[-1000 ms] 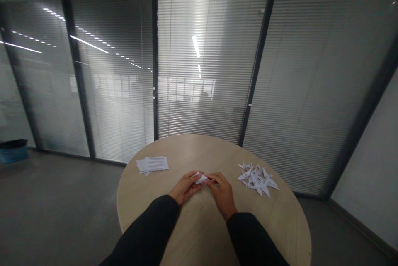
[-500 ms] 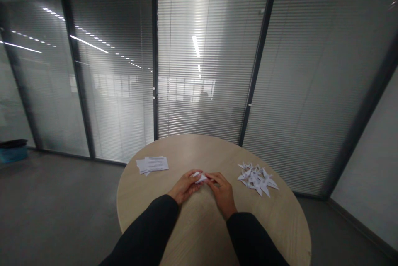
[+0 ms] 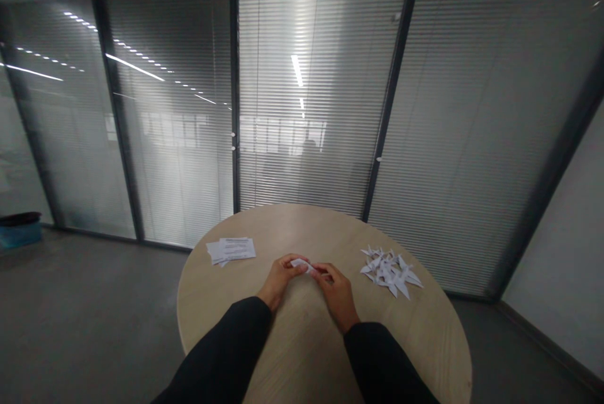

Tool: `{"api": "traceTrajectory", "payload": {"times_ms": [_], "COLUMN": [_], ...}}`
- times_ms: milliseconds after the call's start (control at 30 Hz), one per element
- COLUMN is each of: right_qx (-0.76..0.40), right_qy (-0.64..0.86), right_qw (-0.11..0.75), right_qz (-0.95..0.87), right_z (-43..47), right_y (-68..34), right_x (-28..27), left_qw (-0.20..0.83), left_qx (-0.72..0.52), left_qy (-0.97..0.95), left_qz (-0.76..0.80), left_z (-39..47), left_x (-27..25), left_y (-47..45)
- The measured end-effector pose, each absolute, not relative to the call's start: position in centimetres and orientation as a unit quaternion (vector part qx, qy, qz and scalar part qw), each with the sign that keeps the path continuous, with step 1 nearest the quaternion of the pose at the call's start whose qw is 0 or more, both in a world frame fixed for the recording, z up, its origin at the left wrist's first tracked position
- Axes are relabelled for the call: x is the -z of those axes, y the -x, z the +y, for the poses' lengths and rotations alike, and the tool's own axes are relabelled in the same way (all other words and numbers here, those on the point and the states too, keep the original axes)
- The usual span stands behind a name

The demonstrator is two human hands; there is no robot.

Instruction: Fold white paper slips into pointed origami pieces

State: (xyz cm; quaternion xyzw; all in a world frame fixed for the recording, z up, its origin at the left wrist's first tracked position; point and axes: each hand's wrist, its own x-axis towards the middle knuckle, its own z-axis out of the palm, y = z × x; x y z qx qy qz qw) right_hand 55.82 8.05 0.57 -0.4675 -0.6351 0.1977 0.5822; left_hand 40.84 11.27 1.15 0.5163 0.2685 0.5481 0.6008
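A small folded piece of white paper (image 3: 302,263) is pinched between my two hands above the middle of the round table. My left hand (image 3: 281,279) grips its left end between thumb and fingers. At its right end, the thumb and fingertips of my right hand (image 3: 335,289) close on the paper. My fingers cover part of the folds, so its full shape is hidden. To the right lies a pile of folded white paper cranes (image 3: 389,272). Printed paper sheets (image 3: 237,248) lie in a loose stack to the left.
The round wooden table (image 3: 302,218) stands before a glass partition with blinds (image 3: 302,171). On the floor at far left is a blue bin (image 3: 19,233) with a dark liner. A pale wall (image 3: 566,278) rises at the right.
The folded paper has turned and moved slightly away between my fingers, now showing a narrower strip. My left hand has shifted a little, its fingers regripping. The pile and the sheets are unchanged.
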Motion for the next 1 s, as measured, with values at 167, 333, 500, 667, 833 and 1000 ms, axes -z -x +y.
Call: {"api": "traceTrajectory", "payload": {"times_ms": [167, 333, 500, 667, 833, 1000], "right_qx": [-0.201, -0.210, -0.194, -0.194, -0.213, -0.277], "right_qy": [0.458, 0.457, 0.464, 0.474, 0.487, 0.463], "right_qw": [0.588, 0.586, 0.590, 0.577, 0.543, 0.515], "right_qz": [-0.636, -0.635, -0.632, -0.636, -0.650, -0.666], "right_z": [8.20, 8.27, 8.41, 8.33, 8.08, 8.13], "right_y": [-55.90, -56.03, -56.16, -55.98, -55.71, -55.77], "right_x": [-0.39, -0.27, -0.25, -0.30, -0.34, -0.15], "left_qw": [0.565, 0.564, 0.567, 0.538, 0.500, 0.480], "left_qx": [-0.557, -0.558, -0.560, -0.571, -0.566, -0.550], "left_qy": [-0.540, -0.542, -0.534, -0.540, -0.568, -0.598], "left_qz": [0.281, 0.278, 0.282, 0.303, 0.327, 0.330], "left_z": [11.51, 11.65, 11.23, 11.35, 11.70, 11.75], "left_x": [-0.96, -0.85, -1.24, -1.22, -1.12, -1.05], "left_y": [-40.85, -40.91, -41.00, -40.99, -41.05, -41.23]}}
